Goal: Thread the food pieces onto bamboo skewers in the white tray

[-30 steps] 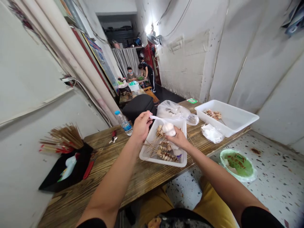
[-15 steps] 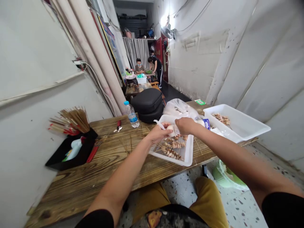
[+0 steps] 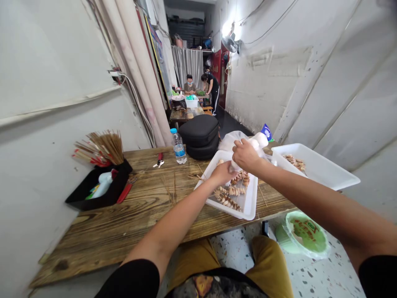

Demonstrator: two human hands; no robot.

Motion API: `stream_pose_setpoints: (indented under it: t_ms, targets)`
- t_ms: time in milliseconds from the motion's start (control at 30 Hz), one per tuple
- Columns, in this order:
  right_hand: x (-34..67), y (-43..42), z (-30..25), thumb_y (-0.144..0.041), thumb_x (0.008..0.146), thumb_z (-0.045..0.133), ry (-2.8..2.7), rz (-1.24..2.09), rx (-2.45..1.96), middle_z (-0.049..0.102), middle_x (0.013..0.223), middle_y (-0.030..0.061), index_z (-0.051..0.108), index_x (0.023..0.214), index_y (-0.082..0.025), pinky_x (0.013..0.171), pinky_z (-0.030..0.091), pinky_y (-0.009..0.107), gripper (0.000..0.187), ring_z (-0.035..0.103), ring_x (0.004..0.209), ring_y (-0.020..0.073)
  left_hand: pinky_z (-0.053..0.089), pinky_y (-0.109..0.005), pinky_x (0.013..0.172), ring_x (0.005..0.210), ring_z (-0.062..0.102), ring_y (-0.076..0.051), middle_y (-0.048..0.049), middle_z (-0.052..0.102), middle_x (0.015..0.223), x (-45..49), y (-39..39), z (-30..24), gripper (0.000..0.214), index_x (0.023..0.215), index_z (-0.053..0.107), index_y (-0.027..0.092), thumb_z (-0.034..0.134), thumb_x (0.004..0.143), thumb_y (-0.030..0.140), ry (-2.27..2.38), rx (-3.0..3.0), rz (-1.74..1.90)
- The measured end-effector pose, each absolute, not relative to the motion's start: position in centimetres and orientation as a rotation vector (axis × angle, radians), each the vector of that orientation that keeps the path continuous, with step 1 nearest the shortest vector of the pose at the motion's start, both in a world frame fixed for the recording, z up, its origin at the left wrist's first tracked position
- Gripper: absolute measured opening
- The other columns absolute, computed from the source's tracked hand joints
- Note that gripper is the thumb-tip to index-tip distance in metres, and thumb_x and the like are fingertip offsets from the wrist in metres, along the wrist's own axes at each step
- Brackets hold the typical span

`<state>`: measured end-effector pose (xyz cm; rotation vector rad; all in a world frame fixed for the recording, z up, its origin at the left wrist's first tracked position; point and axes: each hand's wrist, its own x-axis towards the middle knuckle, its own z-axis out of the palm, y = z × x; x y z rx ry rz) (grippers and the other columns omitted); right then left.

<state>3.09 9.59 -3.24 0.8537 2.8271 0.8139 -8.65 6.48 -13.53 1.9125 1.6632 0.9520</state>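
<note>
My left hand [image 3: 223, 173] is closed on the near end of a clear plastic packet [image 3: 261, 140] with pale, rounded contents and a blue printed end. My right hand [image 3: 246, 156] grips the same packet farther along, its fingers curled. Both hands are over a white tray [image 3: 252, 203], the left one lower and nearer to it. Several skewers [image 3: 233, 191] threaded with pinkish-tan pieces lie in the tray. What exactly the packet contains is hard to make out.
A second white tray [image 3: 331, 167] with skewers stands right. Behind are a plastic bag [image 3: 232, 140], black case [image 3: 198, 134] and water bottle [image 3: 179, 149]. Keys [image 3: 159, 160] and a black box [image 3: 93, 198] with bare sticks are left. A green bin [image 3: 288, 238] stands below; two people are farther back.
The packet's blue end has swung up and to the right, above my right wrist. My hands have shifted with it over the tray. The whole view has turned slightly left.
</note>
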Motion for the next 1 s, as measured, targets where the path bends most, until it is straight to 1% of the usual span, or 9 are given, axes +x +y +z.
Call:
stream_pose_setpoints:
  t_ms: [133, 200, 267, 367, 433, 533, 700, 867, 1000]
  targets:
    - [3.5, 9.6, -4.1, -0.015, 0.081, 0.05, 2.777, 0.804, 0.879, 0.069, 0.089, 0.0136, 0.072, 0.075, -0.018, 0.083, 0.031, 0.043, 0.024, 0.048, 0.098, 0.0289, 0.04, -0.031, 0.063, 0.068, 0.058, -0.023, -0.0103, 0.066, 0.071, -8.5, 6.6, -13.5, 0.031, 0.073, 0.067, 0.013, 0.064, 0.071, 0.044, 1.782, 2.008, 0.821]
    - [3.4, 9.5, -4.4, -0.014, 0.082, 0.05, 2.745, 0.79, 0.89, 0.069, 0.088, 0.014, 0.072, 0.076, -0.016, 0.082, 0.032, 0.043, 0.023, 0.049, 0.094, 0.0284, 0.041, -0.031, 0.063, 0.066, 0.059, -0.022, -0.0093, 0.064, 0.066, -8.2, 6.7, -13.7, 0.031, 0.07, 0.066, 0.012, 0.065, 0.071, 0.043, 1.738, 1.966, 0.815]
    - [3.1, 9.4, -4.5, -0.015, 0.081, 0.052, 2.735, 0.804, 0.902, 0.069, 0.086, 0.0142, 0.072, 0.077, -0.015, 0.082, 0.032, 0.042, 0.021, 0.05, 0.095, 0.0289, 0.043, -0.03, 0.066, 0.071, 0.06, -0.021, -0.0086, 0.067, 0.075, -7.7, 7.0, -14.0, 0.029, 0.085, 0.066, 0.012, 0.07, 0.068, 0.036, 1.592, 1.908, 0.955]
    - [2.6, 9.4, -4.5, -0.015, 0.076, 0.057, 2.758, 0.815, 0.867, 0.068, 0.08, 0.0141, 0.07, 0.071, -0.015, 0.085, 0.031, 0.043, 0.014, 0.048, 0.096, 0.0301, 0.045, -0.029, 0.077, 0.092, 0.06, -0.021, -0.0113, 0.065, 0.107, -7.1, 7.6, -14.2, 0.066, 0.118, 0.052, 0.014, 0.077, 0.057, 0.019, 1.317, 1.829, 1.303]
    - [2.6, 9.6, -4.5, -0.014, 0.072, 0.06, 2.787, 0.772, 0.813, 0.066, 0.077, 0.0134, 0.068, 0.065, -0.017, 0.086, 0.031, 0.042, 0.011, 0.048, 0.095, 0.0297, 0.045, -0.029, 0.082, 0.101, 0.057, -0.023, -0.0131, 0.059, 0.118, -6.9, 8.1, -14.3, 0.078, 0.125, 0.045, 0.014, 0.078, 0.054, 0.014, 1.242, 1.79, 1.421]
    - [3.2, 10.1, -4.6, -0.012, 0.072, 0.058, 2.849, 0.7, 0.775, 0.066, 0.073, 0.0125, 0.067, 0.063, -0.018, 0.086, 0.031, 0.041, 0.015, 0.049, 0.093, 0.0283, 0.046, -0.031, 0.081, 0.098, 0.059, -0.024, -0.0126, 0.061, 0.112, -7.0, 8.7, -14.2, 0.063, 0.118, 0.05, 0.012, 0.072, 0.058, 0.013, 1.312, 1.81, 1.367]
    - [3.6, 10.8, -4.9, -0.007, 0.07, 0.059, 2.89, 0.622, 0.771, 0.066, 0.064, 0.0095, 0.064, 0.055, -0.019, 0.089, 0.031, 0.04, 0.02, 0.053, 0.085, 0.0248, 0.046, -0.032, 0.067, 0.077, 0.061, -0.024, -0.008, 0.066, 0.078, -7.2, 9.0, -13.6, 0.021, 0.081, 0.062, 0.012, 0.067, 0.062, 0.018, 1.533, 1.814, 1.037]
    - [2.6, 10.4, -5.3, -0.01, 0.073, 0.059, 2.854, 0.704, 0.725, 0.068, 0.07, 0.0098, 0.066, 0.059, -0.018, 0.087, 0.034, 0.04, 0.018, 0.055, 0.085, 0.0255, 0.045, -0.029, 0.07, 0.082, 0.06, -0.021, -0.007, 0.067, 0.085, -6.7, 8.7, -13.3, 0.025, 0.083, 0.062, 0.013, 0.069, 0.058, 0.01, 1.292, 1.616, 1.293]
    - [3.2, 10.4, -5.1, -0.011, 0.081, 0.051, 2.936, 0.692, 0.764, 0.067, 0.077, 0.0132, 0.068, 0.073, -0.014, 0.083, 0.036, 0.039, 0.019, 0.056, 0.09, 0.0262, 0.044, -0.027, 0.064, 0.068, 0.056, -0.015, -0.0041, 0.064, 0.068, -6.2, 8.8, -12.9, 0.011, 0.07, 0.058, 0.015, 0.06, 0.063, 0.007, 1.101, 1.237, 1.437]
